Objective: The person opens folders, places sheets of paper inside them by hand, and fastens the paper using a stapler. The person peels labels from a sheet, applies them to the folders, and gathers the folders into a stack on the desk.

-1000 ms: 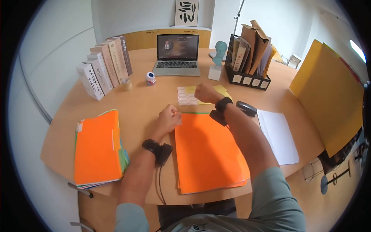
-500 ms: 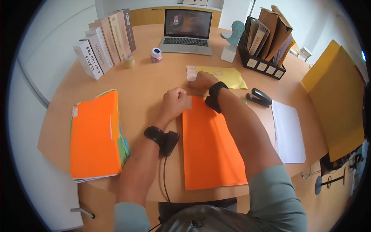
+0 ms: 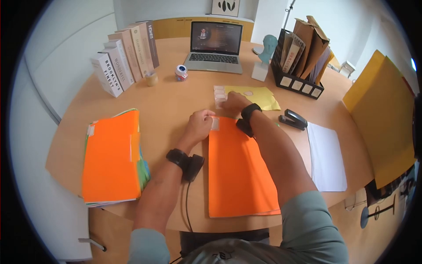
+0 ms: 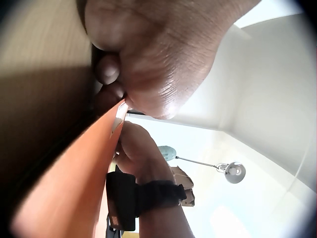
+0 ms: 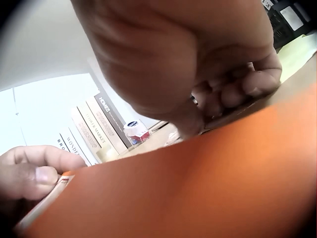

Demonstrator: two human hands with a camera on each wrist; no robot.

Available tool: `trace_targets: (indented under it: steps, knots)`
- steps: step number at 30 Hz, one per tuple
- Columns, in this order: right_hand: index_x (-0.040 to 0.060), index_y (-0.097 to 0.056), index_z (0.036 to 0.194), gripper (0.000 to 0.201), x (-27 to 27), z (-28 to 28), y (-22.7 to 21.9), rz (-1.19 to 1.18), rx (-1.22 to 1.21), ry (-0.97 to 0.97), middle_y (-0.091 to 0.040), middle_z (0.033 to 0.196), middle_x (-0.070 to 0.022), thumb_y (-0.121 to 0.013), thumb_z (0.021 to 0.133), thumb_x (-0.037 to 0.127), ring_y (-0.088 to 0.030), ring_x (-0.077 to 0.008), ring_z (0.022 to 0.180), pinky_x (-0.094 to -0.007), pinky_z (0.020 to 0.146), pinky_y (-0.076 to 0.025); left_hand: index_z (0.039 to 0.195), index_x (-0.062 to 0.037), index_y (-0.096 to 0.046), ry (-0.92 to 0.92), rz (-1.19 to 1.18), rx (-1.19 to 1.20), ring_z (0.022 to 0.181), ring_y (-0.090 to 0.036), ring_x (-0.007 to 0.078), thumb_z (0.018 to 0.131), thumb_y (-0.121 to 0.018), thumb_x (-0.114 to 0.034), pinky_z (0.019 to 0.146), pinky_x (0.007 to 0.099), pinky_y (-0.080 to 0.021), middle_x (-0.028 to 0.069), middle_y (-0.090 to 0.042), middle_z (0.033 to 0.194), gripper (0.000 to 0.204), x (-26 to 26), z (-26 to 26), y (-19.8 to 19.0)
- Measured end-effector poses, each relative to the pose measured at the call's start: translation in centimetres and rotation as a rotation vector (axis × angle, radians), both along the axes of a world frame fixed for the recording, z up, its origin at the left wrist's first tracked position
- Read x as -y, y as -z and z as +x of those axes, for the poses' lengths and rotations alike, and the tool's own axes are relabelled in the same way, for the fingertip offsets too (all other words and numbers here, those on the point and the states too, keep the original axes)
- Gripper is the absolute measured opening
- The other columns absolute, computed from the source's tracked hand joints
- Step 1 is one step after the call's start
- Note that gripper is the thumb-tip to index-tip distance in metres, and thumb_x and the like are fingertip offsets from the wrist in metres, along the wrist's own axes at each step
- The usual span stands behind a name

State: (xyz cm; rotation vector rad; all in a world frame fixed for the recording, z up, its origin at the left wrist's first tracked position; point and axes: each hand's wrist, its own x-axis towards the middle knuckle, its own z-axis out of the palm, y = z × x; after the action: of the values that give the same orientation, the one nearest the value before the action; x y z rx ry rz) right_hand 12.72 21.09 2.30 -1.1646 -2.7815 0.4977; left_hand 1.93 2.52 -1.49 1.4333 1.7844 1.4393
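My left hand (image 3: 198,126) pinches the top left corner of the orange folder (image 3: 237,171), beside a small pale label (image 3: 215,123) on it. In the right wrist view the left thumb (image 5: 45,175) lies on that corner by the label. Beyond the folder's top edge, my right hand (image 3: 235,103) is at a sheet of pale labels (image 3: 219,93), its fingers bent down and partly hidden. Whether they grip a label I cannot tell. A yellow sheet (image 3: 259,97) lies just behind and right of that hand.
At the left lies a stack of orange folders (image 3: 112,158). Books (image 3: 127,57), a small jar (image 3: 151,79) and a laptop (image 3: 214,61) stand at the back. To the right are a stapler (image 3: 293,119), white paper (image 3: 327,156), a bust (image 3: 266,48) and a black file holder (image 3: 299,83).
The right hand has come back from over the yellow sheet to the label sheet. My left hand stays at the folder's corner, where the label now shows more plainly. The head view has shifted.
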Motion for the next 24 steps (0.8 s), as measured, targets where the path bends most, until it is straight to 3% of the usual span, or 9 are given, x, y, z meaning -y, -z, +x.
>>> trace_targets:
  steps: [2,3,6,7,9,13,16,22,24]
  knots:
    - [-0.0039,-0.073,0.099,0.037,-1.7,0.1,1.4,0.110,0.071,-0.118,-0.068,0.106,-0.0314,-0.059,0.080,0.025,-0.068,-0.0433,0.102,-0.0472,0.089,-0.054,0.113,0.0086,-0.064,0.001,0.009,0.030,0.077,-0.064,0.0141,0.096,-0.049,-0.009,0.072,0.0295,-0.052,0.0098,-0.069,0.087,0.029,-0.2,-0.4,0.3]
    - [-0.0051,-0.073,0.090,0.029,-1.8,-0.9,0.8,0.065,-0.094,-0.010,-0.069,0.098,-0.0320,-0.057,0.080,0.016,-0.069,-0.0456,0.095,-0.0480,0.083,-0.055,0.114,0.0085,-0.064,0.003,0.022,0.036,0.079,-0.064,0.0146,0.097,-0.049,-0.009,0.074,0.0298,-0.052,0.0101,-0.070,0.088,0.029,-0.4,-0.8,0.0]
    - [-0.0056,-0.071,0.089,0.026,-1.3,0.8,0.5,-0.051,-0.263,-0.040,-0.071,0.091,-0.0288,-0.061,0.082,0.017,-0.069,-0.0443,0.086,-0.0480,0.078,-0.054,0.114,0.0044,-0.067,0.003,0.051,0.038,0.091,-0.071,0.0274,0.094,-0.047,-0.011,0.083,0.0375,-0.054,0.0215,-0.073,0.096,0.032,0.0,-0.1,0.1]
    - [-0.0043,-0.071,0.090,0.025,-0.3,1.0,-0.3,-0.035,-0.318,-0.119,-0.071,0.088,-0.0245,-0.066,0.081,0.019,-0.069,-0.0384,0.084,-0.0446,0.076,-0.054,0.116,0.0049,-0.062,0.018,0.072,0.046,0.093,-0.070,0.0280,0.095,-0.047,-0.010,0.086,0.0375,-0.053,0.0212,-0.072,0.101,0.030,0.3,0.1,-0.4]
    - [-0.0016,-0.071,0.090,0.027,2.0,1.7,-1.7,-0.013,-0.421,-0.275,-0.072,0.082,-0.0158,-0.076,0.078,0.022,-0.070,-0.0265,0.079,-0.0377,0.074,-0.053,0.118,0.0058,-0.058,-0.011,0.116,0.007,0.090,-0.070,0.0268,0.095,-0.048,-0.008,0.083,0.0365,-0.053,0.0200,-0.070,0.099,0.029,0.0,-0.1,0.1]
    - [0.0010,-0.065,0.114,0.053,6.1,2.9,-3.1,-0.024,-0.266,-0.491,-0.071,0.100,-0.0206,-0.081,0.074,0.031,-0.068,-0.0328,0.093,-0.0408,0.080,-0.052,0.117,0.0043,-0.048,0.070,0.169,0.275,0.075,-0.065,0.0173,0.099,-0.045,-0.006,0.071,0.0309,-0.053,0.0120,-0.065,0.090,0.022,-0.4,-0.2,0.6]
    - [-0.0002,-0.065,0.106,0.056,8.1,3.2,-3.0,0.021,-0.173,-0.419,-0.071,0.100,-0.0230,-0.082,0.071,0.040,-0.068,-0.0389,0.093,-0.0443,0.080,-0.053,0.117,0.0017,-0.047,0.101,0.114,0.402,0.065,-0.061,0.0138,0.096,-0.049,-0.007,0.060,0.0281,-0.051,0.0101,-0.064,0.084,0.022,0.1,-0.2,-0.2]
    - [0.0015,-0.066,0.094,0.019,7.9,3.2,-2.2,0.086,-0.301,-0.425,-0.069,0.088,-0.0237,-0.066,0.081,0.016,-0.066,-0.0446,0.087,-0.0488,0.077,-0.052,0.116,0.0015,-0.053,0.125,0.050,0.436,0.056,-0.052,0.0078,0.091,-0.056,-0.007,0.047,0.0252,-0.042,0.0041,-0.061,0.076,0.026,1.5,0.3,-1.7]
    - [0.0023,-0.066,0.090,0.012,7.3,3.4,-2.3,0.112,-0.352,-0.438,-0.069,0.085,-0.0228,-0.061,0.082,0.010,-0.066,-0.0449,0.085,-0.0488,0.076,-0.052,0.116,0.0036,-0.057,0.157,-0.001,0.336,0.061,-0.054,0.0083,0.091,-0.055,-0.006,0.052,0.0254,-0.044,0.0042,-0.063,0.079,0.026,1.8,0.4,-1.9]
